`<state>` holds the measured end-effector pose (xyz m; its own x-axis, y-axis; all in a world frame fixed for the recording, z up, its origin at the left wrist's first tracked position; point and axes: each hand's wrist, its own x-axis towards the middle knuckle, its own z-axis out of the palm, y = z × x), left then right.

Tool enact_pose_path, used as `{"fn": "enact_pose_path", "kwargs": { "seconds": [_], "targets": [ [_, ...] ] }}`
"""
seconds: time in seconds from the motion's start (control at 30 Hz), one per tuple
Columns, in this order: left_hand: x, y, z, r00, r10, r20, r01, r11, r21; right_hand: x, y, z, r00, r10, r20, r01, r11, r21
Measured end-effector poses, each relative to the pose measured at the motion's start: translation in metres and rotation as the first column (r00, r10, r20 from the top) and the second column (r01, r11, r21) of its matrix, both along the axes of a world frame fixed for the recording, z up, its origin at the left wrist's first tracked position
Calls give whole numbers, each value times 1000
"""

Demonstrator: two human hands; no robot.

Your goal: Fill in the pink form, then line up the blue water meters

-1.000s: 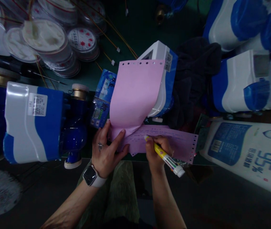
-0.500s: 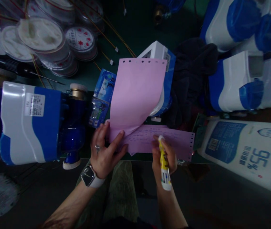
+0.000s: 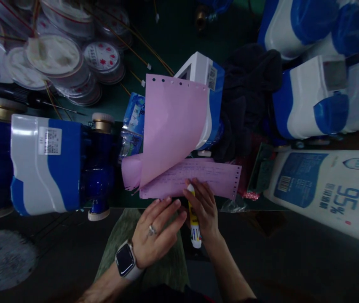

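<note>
Two hands at the pink form's (image 3: 195, 179) near edge: right hand (image 3: 203, 208) grips a pen (image 3: 194, 223), seemingly mid-writing; left hand (image 3: 157, 233), fingers loosely extended, must next steady it.

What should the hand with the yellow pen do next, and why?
Probably bring the left hand up to press on the pink form before writing more. That hand sits just off the paper's near edge, and the top sheet curls up loose against the blue and white meter. The right hand holds the yellow pen at the written sheet.
</note>
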<state>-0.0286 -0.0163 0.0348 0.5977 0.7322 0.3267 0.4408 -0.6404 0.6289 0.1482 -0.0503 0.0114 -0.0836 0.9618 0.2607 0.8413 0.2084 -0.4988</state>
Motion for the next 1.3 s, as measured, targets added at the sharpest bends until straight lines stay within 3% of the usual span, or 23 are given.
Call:
{"fn": "enact_pose_path", "kwargs": {
  "seconds": [0.17, 0.3, 0.43, 0.57, 0.77, 0.9, 1.17, 1.3],
  "targets": [
    [-1, 24, -15, 984, 18, -176, -11, 999, 43, 1, 4, 2, 995, 26, -100, -29, 999, -29],
    [0, 33, -23, 974, 91, -207, -74, 993, 88, 7, 10, 12, 966, -36, -258, 60, 995, 85],
    [4, 29, -27, 967, 161, -196, -137, 982, 131, -8, 38, 21, 874, -94, -477, 141, 988, 64],
    [5, 28, -29, 973, 158, -169, -134, 980, 146, -20, 68, 18, 757, -33, -653, 63, 998, 24],
    [5, 30, -28, 969, 156, -191, -127, 980, 155, 25, 49, 1, 768, -293, -570, 305, 949, -78],
    [6, 29, -28, 969, 161, -189, -129, 977, 171, 46, 32, -5, 687, -451, -570, 494, 865, -90],
    [2, 28, -30, 972, 160, -170, -118, 966, 231, 31, 39, -1, 800, -416, -433, 500, 860, 97],
    [-5, 31, -31, 988, 14, -157, 26, 967, 252, 34, 36, -8, 818, -386, -425, 460, 884, 81]
  ]
}}
